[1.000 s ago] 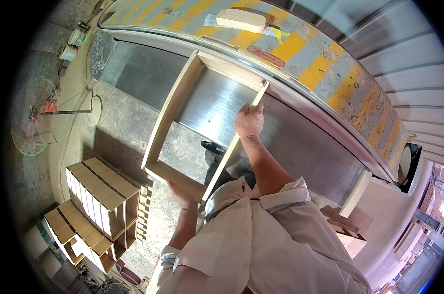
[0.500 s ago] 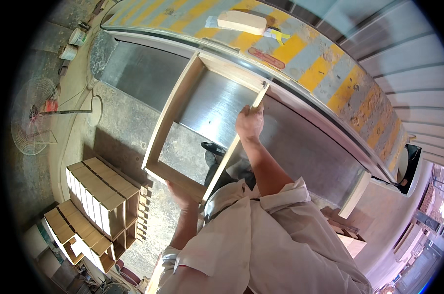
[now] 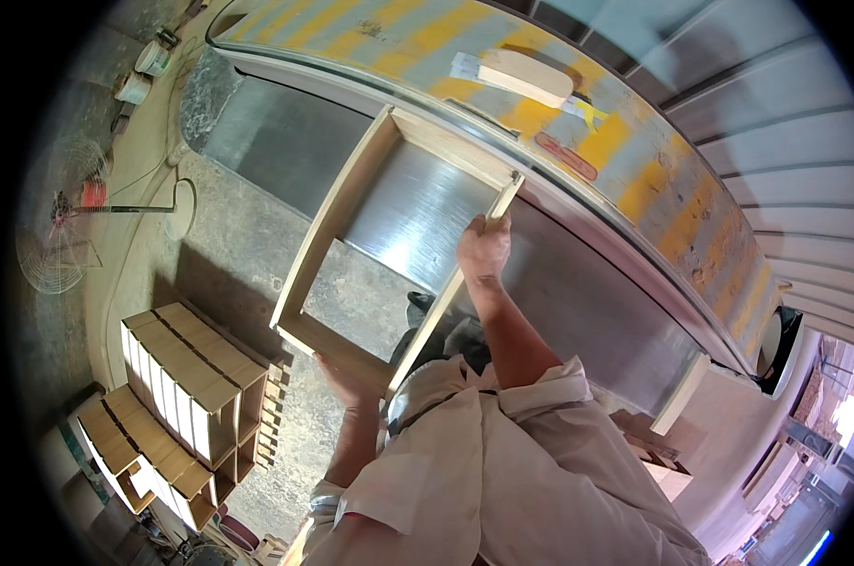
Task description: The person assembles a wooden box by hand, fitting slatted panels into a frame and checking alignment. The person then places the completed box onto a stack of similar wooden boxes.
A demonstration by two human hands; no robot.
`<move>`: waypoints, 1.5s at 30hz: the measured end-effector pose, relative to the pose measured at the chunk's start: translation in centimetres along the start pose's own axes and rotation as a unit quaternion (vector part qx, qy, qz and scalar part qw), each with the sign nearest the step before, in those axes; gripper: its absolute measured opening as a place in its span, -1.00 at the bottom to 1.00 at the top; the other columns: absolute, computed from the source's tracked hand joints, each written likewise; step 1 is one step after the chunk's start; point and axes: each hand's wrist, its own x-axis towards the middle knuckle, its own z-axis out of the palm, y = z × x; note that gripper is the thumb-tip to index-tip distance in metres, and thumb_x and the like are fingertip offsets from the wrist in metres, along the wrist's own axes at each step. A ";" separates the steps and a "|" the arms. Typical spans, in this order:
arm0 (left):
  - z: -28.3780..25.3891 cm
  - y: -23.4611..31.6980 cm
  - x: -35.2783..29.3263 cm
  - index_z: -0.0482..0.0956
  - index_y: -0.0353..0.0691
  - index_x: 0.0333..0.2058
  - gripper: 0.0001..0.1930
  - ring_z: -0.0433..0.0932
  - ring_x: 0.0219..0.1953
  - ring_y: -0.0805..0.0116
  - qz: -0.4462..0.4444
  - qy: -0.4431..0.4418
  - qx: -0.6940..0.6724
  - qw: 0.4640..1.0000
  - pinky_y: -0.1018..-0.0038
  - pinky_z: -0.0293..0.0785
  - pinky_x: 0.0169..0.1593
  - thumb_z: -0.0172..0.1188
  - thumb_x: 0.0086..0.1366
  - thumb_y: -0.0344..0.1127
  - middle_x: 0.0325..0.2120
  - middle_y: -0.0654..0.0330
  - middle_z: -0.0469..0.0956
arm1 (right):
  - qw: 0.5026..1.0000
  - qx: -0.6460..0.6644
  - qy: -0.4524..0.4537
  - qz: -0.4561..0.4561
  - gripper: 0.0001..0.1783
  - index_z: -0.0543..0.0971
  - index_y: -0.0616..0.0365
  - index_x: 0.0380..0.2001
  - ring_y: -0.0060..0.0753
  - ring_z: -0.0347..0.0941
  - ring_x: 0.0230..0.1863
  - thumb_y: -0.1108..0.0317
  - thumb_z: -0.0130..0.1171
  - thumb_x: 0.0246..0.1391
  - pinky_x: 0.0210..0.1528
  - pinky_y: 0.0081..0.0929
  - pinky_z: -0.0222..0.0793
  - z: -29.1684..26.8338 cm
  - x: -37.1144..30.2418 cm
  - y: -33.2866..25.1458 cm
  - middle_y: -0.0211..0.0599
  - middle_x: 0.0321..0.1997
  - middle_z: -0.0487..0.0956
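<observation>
1. Far left there's a stack of wooden boxes [image 3: 196, 368], well apart from the hands.
2. Next is the wooden frame [image 3: 331, 215], right in front of the person. Long axis leans away and to the right, near end over the floor, far end over the metal plate [image 3: 276, 141].
3. Left hand [image 3: 348, 379] is on the near short end, close to the right corner. Looks like a hold from outside/below, but some fingers are hidden.
4. Right hand [image 3: 484, 250] is clamped on the right long rail, well apart from the left and way nearer the far end.
5. Beyond that, the striped machine [image 3: 625, 203] runs along the far end. They're super close, can't tell if they touch.
</observation>
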 end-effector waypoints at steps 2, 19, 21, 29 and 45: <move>-0.2 0.8 1.4 0.24 -0.12 0.22 -0.36 0.31 0.13 0.23 0.014 -0.006 0.010 1.000 0.26 0.22 0.23 -0.15 0.37 0.23 0.11 0.18 0.33 | 0.999 0.019 -0.024 0.013 -0.41 0.22 0.52 0.14 0.25 0.46 -0.05 0.33 0.01 0.13 0.02 -0.06 0.35 1.0 -0.3 -1.5 0.29 -0.10 0.51; -3.2 3.6 8.9 0.21 -0.16 0.24 -0.40 0.28 0.16 0.28 0.061 -0.001 0.085 0.995 0.34 0.16 0.26 -0.27 0.45 0.15 0.15 0.21 0.30 | 0.997 -0.007 0.058 -0.043 -0.70 0.40 0.43 -0.23 0.27 0.52 -0.30 0.37 0.00 0.07 -0.21 -0.08 0.43 8.0 -0.7 -5.1 0.24 -0.37 0.55; -3.1 3.5 8.5 0.21 -0.16 0.25 -0.40 0.27 0.17 0.28 0.044 0.011 0.069 0.997 0.35 0.14 0.27 -0.27 0.45 0.16 0.16 0.21 0.30 | 0.997 -0.013 0.055 -0.046 -0.71 0.40 0.44 -0.23 0.26 0.52 -0.32 0.38 0.00 0.07 -0.23 -0.08 0.44 7.9 -0.6 -5.0 0.23 -0.38 0.55; -0.7 4.7 7.3 0.19 -0.15 0.27 -0.38 0.24 0.21 0.28 0.003 0.022 0.041 0.999 0.34 0.09 0.30 -0.26 0.44 0.17 0.21 0.21 0.25 | 1.000 -0.026 -0.002 -0.003 -0.51 0.28 0.51 0.04 0.26 0.50 -0.14 0.34 0.00 0.13 -0.04 -0.02 0.39 7.7 -0.4 -5.0 0.26 -0.21 0.54; 1.3 5.3 5.9 0.12 -0.17 0.29 -0.36 0.23 0.20 0.23 -0.010 0.052 0.026 0.998 0.33 0.10 0.29 -0.31 0.45 0.18 0.18 0.16 0.23 | 0.998 -0.029 0.039 -0.034 -0.67 0.41 0.48 -0.18 0.26 0.51 -0.21 0.39 0.01 0.06 -0.13 -0.06 0.40 7.6 -0.2 -4.5 0.28 -0.30 0.54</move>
